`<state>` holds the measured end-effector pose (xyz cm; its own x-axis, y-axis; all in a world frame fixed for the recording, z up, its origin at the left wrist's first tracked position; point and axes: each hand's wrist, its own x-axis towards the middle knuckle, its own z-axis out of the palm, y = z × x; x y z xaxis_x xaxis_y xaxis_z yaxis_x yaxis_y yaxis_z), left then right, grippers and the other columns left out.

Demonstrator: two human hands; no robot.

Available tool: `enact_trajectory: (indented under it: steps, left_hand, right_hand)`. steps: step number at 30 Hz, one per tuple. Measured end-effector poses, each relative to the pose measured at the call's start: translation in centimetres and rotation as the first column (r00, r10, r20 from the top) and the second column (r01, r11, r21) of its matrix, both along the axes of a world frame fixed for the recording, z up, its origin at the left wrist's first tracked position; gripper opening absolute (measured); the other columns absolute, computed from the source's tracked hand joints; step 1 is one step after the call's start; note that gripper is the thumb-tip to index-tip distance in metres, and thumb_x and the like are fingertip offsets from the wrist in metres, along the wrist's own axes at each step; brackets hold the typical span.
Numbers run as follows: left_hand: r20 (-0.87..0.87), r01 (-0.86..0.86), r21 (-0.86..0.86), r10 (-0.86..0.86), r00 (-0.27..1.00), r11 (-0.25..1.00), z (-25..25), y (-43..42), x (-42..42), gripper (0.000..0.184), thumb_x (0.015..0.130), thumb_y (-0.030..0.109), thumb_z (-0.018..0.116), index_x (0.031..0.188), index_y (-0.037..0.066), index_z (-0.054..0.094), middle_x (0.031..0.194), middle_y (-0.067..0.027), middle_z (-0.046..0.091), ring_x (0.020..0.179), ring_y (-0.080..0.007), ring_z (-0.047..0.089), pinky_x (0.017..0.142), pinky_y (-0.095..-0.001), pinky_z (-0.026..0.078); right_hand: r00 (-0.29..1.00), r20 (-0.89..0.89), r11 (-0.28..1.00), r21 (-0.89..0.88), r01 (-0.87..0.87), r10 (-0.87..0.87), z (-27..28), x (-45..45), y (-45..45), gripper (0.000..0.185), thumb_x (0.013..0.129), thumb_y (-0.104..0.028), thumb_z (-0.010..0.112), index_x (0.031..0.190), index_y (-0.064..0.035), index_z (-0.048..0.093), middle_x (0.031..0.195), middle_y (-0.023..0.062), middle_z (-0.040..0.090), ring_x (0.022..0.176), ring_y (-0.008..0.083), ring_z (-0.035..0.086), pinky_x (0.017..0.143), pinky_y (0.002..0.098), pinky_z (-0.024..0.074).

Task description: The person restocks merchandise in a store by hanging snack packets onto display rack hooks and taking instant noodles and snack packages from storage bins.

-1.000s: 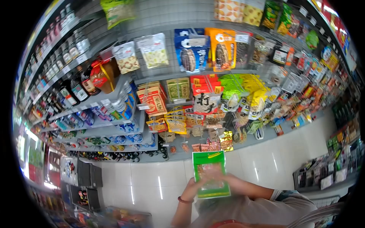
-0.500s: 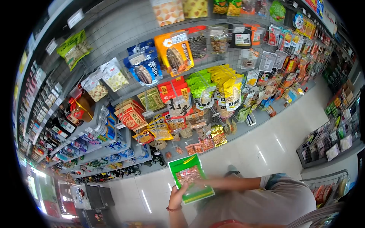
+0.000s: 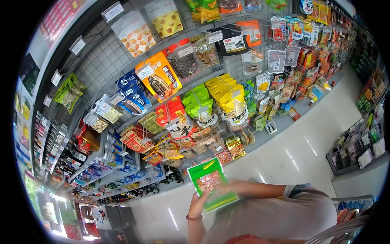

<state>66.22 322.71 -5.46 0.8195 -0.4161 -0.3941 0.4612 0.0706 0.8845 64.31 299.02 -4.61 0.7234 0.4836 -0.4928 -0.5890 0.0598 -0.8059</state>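
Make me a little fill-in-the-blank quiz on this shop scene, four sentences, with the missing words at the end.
The packet that the person is holding has a wide ____ border. The bracelet is on the person's ____ wrist. Immediately left of the large orange packet hang ____ packets. Immediately right of the lime-green packets hang ____ ones.

Missing words, in order: green; left; blue; yellow.

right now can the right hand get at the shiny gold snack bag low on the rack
Probably, perhaps with a step or bend: the left hand grips the green packet, leaving the right hand free to let go, and nothing shows between it and the gold snack bag.
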Motion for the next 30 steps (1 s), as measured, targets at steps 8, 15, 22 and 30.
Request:
enact_trajectory:
  steps: [8,15,22,30]
  left_hand:
    - [-0.017,0.086,0.091,-0.085,0.996,0.992,-1.5,-8.1,-0.1,0.042,0.100,0.031,0.061,0.129,0.001,0.059,0.120,-0.0046,0.065,0.105,-0.0126,0.061,0.090,-0.0282,0.049]
    - [-0.057,0.110,0.067,-0.107,0.993,0.992,-2.3,-12.7,-0.8,0.050,0.101,0.028,0.059,0.142,0.001,0.047,0.133,-0.0051,0.056,0.117,-0.0140,0.053,0.098,-0.0291,0.044]
    - [0.012,-0.015,0.076,0.014,1.000,0.997,-0.7,-17.6,-1.8,0.043,0.098,0.025,0.064,0.132,0.001,0.055,0.121,-0.0032,0.064,0.105,-0.0115,0.060,0.092,-0.0261,0.047]
    - [-0.048,-0.151,0.094,0.156,0.987,0.984,0.0,-19.9,-4.2,0.044,0.098,0.026,0.064,0.131,-0.001,0.055,0.121,-0.0047,0.063,0.104,-0.0122,0.060,0.092,-0.0273,0.047]
  right_hand:
    - [0.996,-0.025,0.986,0.139,0.091,-0.088,-5.8,-0.2,-7.7,0.072,0.091,-0.063,0.060,0.132,-0.0041,0.059,0.121,0.0080,0.063,0.114,0.0164,0.055,0.098,0.0316,0.0422]
    - [0.987,0.100,0.990,-0.085,-0.116,0.124,-2.7,1.3,-14.1,0.069,0.090,-0.066,0.060,0.117,-0.0031,0.067,0.104,0.0037,0.064,0.100,0.0140,0.056,0.090,0.0274,0.0432]
    - [0.978,0.105,0.974,-0.158,-0.164,0.182,-4.7,3.0,-17.8,0.070,0.087,-0.068,0.062,0.109,-0.0021,0.070,0.102,0.0063,0.066,0.097,0.0151,0.058,0.087,0.0274,0.0447]
    - [0.941,0.106,0.940,-0.156,-0.303,0.321,-1.8,2.8,-19.8,0.083,0.081,-0.079,0.056,0.108,-0.0022,0.071,0.103,0.0110,0.068,0.098,0.0212,0.061,0.091,0.0323,0.0464]
